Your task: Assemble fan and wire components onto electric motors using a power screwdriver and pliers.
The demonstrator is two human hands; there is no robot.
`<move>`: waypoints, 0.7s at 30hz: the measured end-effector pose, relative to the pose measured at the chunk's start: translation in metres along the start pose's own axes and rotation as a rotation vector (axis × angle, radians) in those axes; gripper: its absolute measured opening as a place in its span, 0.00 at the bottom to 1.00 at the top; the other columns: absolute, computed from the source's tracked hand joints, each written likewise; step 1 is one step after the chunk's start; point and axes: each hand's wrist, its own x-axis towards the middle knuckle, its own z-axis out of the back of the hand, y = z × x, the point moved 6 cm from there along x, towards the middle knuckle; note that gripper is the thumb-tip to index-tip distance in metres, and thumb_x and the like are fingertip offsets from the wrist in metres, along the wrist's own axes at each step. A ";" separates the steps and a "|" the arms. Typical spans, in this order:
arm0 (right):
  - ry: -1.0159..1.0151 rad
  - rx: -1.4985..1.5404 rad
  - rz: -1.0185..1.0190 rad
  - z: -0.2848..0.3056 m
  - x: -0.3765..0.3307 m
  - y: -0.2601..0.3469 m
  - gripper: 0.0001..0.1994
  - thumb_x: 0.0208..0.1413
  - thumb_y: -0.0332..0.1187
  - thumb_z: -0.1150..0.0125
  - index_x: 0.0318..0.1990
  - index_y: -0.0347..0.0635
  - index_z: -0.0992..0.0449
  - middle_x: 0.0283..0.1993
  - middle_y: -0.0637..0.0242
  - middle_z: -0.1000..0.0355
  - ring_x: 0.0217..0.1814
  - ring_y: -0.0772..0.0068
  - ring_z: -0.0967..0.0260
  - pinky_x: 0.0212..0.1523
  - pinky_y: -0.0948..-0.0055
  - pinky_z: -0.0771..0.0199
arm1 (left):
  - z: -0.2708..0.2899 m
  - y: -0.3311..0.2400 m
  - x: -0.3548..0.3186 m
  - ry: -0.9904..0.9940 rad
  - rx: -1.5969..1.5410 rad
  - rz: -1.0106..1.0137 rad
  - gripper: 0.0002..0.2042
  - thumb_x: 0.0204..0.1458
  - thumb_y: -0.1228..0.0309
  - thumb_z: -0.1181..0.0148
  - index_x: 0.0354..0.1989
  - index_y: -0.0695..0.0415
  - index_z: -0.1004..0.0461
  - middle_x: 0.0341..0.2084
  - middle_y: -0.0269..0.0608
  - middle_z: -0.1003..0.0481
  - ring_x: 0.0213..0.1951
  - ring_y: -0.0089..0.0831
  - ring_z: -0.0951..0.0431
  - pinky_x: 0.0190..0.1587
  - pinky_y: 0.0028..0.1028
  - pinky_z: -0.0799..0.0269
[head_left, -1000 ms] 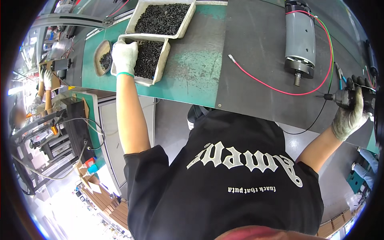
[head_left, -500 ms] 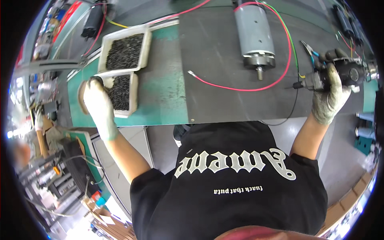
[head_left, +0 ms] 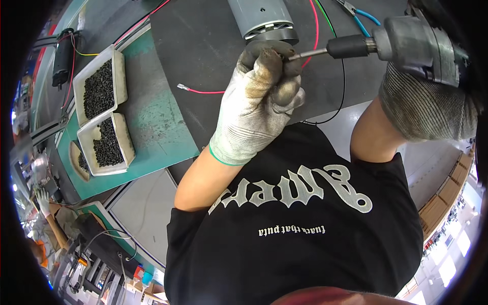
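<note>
My gloved left hand (head_left: 254, 109) is closed in a pinch at the tip of a driver bit (head_left: 311, 54). Whatever small piece its fingertips hold is hidden by the dirty glove. In my gloved right hand (head_left: 427, 104) is a dark power screwdriver (head_left: 409, 43), its bit pointing left at the pinched fingers. Just beyond my left hand lies a grey cylindrical motor (head_left: 262, 15) with red and green wires; the glove covers its shaft end.
Two white trays (head_left: 121, 84) of small black screw-like pieces stand at the left, beside a shallow dish (head_left: 76, 160). Blue-handled pliers (head_left: 363, 18) lie beyond the screwdriver. A red wire's metal terminal (head_left: 183, 87) rests on the dark mat. Another person's gloved hand (head_left: 43, 202) shows far left.
My left hand has left the near tray and come right to the bit's tip. My right hand has raised the screwdriver closer to my head. The view has shifted.
</note>
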 end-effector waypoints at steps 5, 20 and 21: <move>-0.014 0.086 0.013 0.012 -0.007 -0.020 0.14 0.60 0.33 0.48 0.50 0.36 0.30 0.44 0.55 0.30 0.44 0.64 0.30 0.51 0.65 0.27 | -0.002 0.005 0.000 -0.002 0.034 -0.012 0.17 0.59 0.57 0.45 0.48 0.56 0.31 0.28 0.26 0.38 0.19 0.12 0.45 0.22 0.16 0.47; -0.395 -0.216 0.074 -0.058 0.017 -0.056 0.14 0.60 0.32 0.48 0.52 0.36 0.31 0.45 0.56 0.29 0.44 0.65 0.30 0.49 0.69 0.26 | 0.031 0.027 -0.009 -0.204 0.419 0.133 0.16 0.60 0.54 0.48 0.33 0.57 0.34 0.21 0.31 0.34 0.15 0.15 0.44 0.19 0.19 0.45; -0.413 -0.233 0.080 -0.063 0.019 -0.057 0.14 0.60 0.32 0.48 0.52 0.36 0.31 0.45 0.56 0.29 0.44 0.65 0.30 0.49 0.69 0.26 | 0.033 0.030 -0.008 -0.195 0.305 0.153 0.17 0.60 0.54 0.48 0.33 0.57 0.34 0.22 0.31 0.33 0.15 0.16 0.42 0.20 0.19 0.44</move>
